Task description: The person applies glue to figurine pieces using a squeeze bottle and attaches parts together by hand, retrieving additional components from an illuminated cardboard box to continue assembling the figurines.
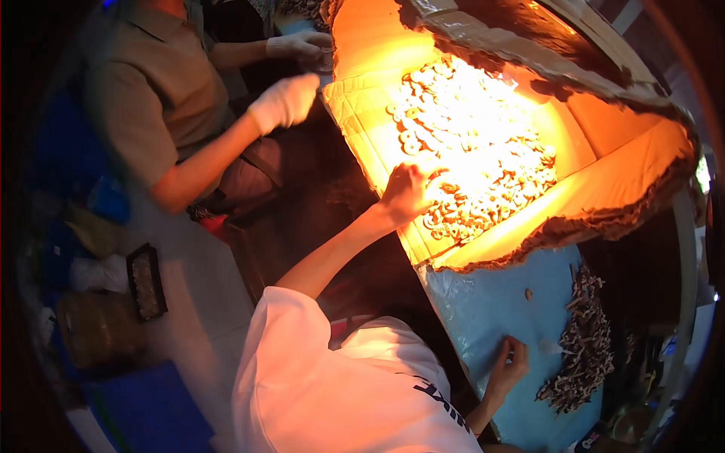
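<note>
The person's left hand (406,192) reaches up into a brightly lit cardboard hood (604,189), fingers curled down onto the edge of a heap of small ring-shaped pieces (476,143); glare hides whether it grips any. The heap lies on the cardboard floor under the hood. The right hand (507,370) rests loosely open, fingers spread, on a blue table (483,309), holding nothing. Just beside it, to the right, lies a pile of dark small parts (585,340). At upper left, another person's gloved hand (285,102) hangs near the hood's edge.
</note>
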Tool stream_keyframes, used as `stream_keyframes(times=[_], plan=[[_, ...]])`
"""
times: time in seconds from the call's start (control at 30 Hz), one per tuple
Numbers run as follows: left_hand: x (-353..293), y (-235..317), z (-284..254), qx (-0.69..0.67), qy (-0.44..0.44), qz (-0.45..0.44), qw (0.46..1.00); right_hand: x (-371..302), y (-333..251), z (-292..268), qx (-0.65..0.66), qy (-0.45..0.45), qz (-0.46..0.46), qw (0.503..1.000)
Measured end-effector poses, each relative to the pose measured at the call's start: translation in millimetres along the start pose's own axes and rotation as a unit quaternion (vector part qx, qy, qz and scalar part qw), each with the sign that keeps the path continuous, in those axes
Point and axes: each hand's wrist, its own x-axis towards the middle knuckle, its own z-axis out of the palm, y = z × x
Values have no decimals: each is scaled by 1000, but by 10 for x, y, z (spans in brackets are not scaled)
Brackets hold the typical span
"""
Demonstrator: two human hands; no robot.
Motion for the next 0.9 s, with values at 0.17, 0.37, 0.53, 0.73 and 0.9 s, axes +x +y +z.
stream_keyframes(times=[0.17, 0.37, 0.53, 0.73, 0.9], plan=[[235, -436, 374, 31, -64, -26, 997, 46, -45, 13, -27, -14, -4, 1000], [174, -1105, 983, 87, 8, 192, 977, 58, -95, 49, -40, -44, -30, 998], [519, -807, 1045, -25, -115, 90, 989, 51, -105, -6, -46, -49, -5, 998], [538, -121, 496, 51, -157, 113, 980, 121, -49, 51, -39, -71, 14, 997], [180, 152, 11, -16, 50, 8, 999, 523, -119, 7, -53, 50, -71, 995]])
